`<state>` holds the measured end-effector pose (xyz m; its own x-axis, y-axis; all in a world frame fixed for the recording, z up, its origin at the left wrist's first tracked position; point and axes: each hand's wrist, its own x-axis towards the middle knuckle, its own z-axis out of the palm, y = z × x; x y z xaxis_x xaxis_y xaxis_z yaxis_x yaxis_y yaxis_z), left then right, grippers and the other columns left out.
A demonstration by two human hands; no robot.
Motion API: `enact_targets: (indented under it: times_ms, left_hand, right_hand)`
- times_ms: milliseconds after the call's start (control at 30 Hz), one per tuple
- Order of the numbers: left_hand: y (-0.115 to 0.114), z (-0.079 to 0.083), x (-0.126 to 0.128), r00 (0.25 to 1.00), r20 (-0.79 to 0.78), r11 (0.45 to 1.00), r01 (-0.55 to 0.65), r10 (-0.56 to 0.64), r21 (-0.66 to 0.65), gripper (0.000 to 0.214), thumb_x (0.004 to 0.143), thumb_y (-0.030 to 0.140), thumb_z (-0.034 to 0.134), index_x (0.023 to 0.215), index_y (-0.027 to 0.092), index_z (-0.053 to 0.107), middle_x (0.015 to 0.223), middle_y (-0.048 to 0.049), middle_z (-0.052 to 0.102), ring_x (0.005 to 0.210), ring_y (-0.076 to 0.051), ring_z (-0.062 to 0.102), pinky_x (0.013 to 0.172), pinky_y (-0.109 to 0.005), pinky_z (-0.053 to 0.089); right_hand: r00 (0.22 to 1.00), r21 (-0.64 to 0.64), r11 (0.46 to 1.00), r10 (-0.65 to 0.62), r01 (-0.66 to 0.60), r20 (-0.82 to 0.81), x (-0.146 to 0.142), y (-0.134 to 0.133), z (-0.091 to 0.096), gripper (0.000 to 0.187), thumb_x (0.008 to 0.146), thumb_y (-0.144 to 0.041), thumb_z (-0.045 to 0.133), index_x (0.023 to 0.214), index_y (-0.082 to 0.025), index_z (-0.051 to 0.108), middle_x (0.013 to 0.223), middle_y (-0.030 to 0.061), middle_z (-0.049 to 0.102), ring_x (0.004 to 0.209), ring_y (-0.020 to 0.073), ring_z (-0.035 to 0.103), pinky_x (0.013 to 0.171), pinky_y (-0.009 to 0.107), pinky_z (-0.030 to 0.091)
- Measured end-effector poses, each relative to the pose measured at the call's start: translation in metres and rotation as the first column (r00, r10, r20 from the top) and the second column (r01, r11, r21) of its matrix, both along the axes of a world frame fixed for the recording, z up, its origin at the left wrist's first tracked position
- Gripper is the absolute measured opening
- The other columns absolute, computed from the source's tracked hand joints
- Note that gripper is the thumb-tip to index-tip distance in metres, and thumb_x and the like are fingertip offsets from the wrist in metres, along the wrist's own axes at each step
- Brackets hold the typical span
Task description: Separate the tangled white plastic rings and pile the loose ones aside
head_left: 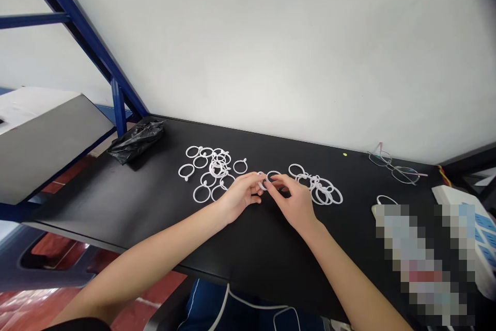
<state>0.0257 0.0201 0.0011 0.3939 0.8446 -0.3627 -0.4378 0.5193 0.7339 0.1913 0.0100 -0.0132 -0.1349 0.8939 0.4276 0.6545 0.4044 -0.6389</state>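
Together, both hands (267,194) pinch one thin white plastic ring (272,176) above the matte black table (155,207).

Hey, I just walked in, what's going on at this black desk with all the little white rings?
A person sits at a black desk with both hands together over it. The left hand and right hand pinch white plastic rings between their fingertips. A loose pile of rings lies to the left, and a linked cluster of rings lies to the right. A black plastic bag sits at the far left, and eyeglasses near the wall on the right.
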Motion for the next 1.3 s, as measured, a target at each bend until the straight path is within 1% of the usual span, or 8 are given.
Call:
enact_targets:
  times_ms: [133,300,400,500,800,1000,1167,1300]
  left_hand:
    - [0.0017,0.0021,-0.0002,0.997,0.040,0.998,-0.059,0.059,-0.018,0.032,0.076,0.036,0.074,0.066,0.016,0.052,0.061,0.0052,0.041,0.059,-0.008,0.046,0.052,-0.020,0.042]
    - [0.0002,0.0029,0.0003,0.994,0.092,0.996,-0.049,0.056,-0.078,0.029,0.077,0.037,0.071,0.070,0.016,0.052,0.061,0.0060,0.039,0.056,-0.008,0.044,0.051,-0.020,0.040]
    - [-0.0001,0.0029,0.0000,0.994,0.101,0.996,-0.041,0.050,-0.084,0.026,0.078,0.035,0.070,0.072,0.017,0.053,0.060,0.0061,0.039,0.056,-0.008,0.044,0.052,-0.020,0.040]
    - [0.0007,0.0023,-0.0004,0.993,0.106,0.995,-0.047,0.056,-0.088,0.026,0.078,0.035,0.069,0.071,0.017,0.053,0.059,0.0060,0.039,0.056,-0.008,0.044,0.052,-0.020,0.039]
    - [0.0012,0.0027,-0.0009,0.986,0.163,0.998,-0.008,0.019,-0.063,0.037,0.083,0.031,0.063,0.058,0.018,0.039,0.056,0.0058,0.032,0.053,-0.008,0.038,0.052,-0.021,0.041]
    - [0.0003,0.0032,0.0011,0.993,0.119,0.999,0.003,0.004,-0.051,0.041,0.083,0.032,0.062,0.055,0.019,0.034,0.052,0.0062,0.030,0.049,-0.008,0.035,0.051,-0.021,0.041]
    - [-0.0034,-0.0001,0.0025,0.997,-0.076,0.997,-0.020,0.026,0.079,0.036,0.084,0.033,0.060,0.060,0.019,0.038,0.049,0.0096,0.026,0.040,-0.004,0.019,0.043,-0.020,0.033]
    - [-0.0053,-0.0012,0.0055,0.988,-0.149,0.992,-0.008,0.026,0.124,0.040,0.083,0.037,0.061,0.058,0.020,0.034,0.048,0.0085,0.028,0.041,-0.005,0.023,0.040,-0.020,0.027]
  right_hand:
    - [0.995,-0.044,0.997,-0.057,0.061,0.086,0.0005,0.0004,0.0015,0.020,0.091,-0.040,0.059,0.089,-0.022,0.067,0.079,0.0039,0.074,0.076,0.0216,0.071,0.065,0.032,0.053]
    - [0.990,-0.021,0.992,-0.124,0.126,0.067,0.0036,0.0026,0.0002,0.025,0.094,-0.039,0.053,0.084,-0.021,0.067,0.075,0.0038,0.071,0.066,0.0180,0.067,0.056,0.028,0.048]
    - [0.996,0.002,0.996,-0.090,0.090,-0.024,0.0036,0.0020,0.0002,0.023,0.095,-0.034,0.050,0.089,-0.020,0.067,0.074,0.0032,0.070,0.057,0.0141,0.062,0.050,0.026,0.046]
    - [0.992,0.044,0.999,-0.004,0.009,-0.123,0.0011,-0.0003,0.0015,0.018,0.095,-0.029,0.051,0.098,-0.020,0.066,0.081,0.0042,0.073,0.060,0.0139,0.065,0.050,0.025,0.050]
    - [0.980,0.057,0.997,0.068,-0.058,-0.189,-0.0022,-0.0007,-0.0016,0.017,0.090,-0.027,0.059,0.105,-0.019,0.064,0.087,0.0059,0.074,0.067,0.0155,0.069,0.054,0.026,0.057]
    - [0.971,0.072,0.989,0.138,-0.126,-0.193,-0.0029,-0.0043,0.0011,0.020,0.091,-0.026,0.057,0.110,-0.020,0.062,0.093,0.0069,0.074,0.068,0.0151,0.069,0.056,0.028,0.058]
    - [0.960,0.098,0.976,0.208,-0.193,-0.185,-0.0032,-0.0065,0.0034,0.031,0.086,-0.030,0.066,0.116,-0.023,0.061,0.091,0.0043,0.074,0.061,0.0135,0.065,0.055,0.028,0.058]
    - [0.961,0.185,0.961,0.233,-0.204,-0.151,-0.0028,-0.0066,0.0023,0.037,0.081,-0.029,0.073,0.116,-0.025,0.062,0.088,0.0019,0.073,0.060,0.0130,0.063,0.055,0.028,0.057]
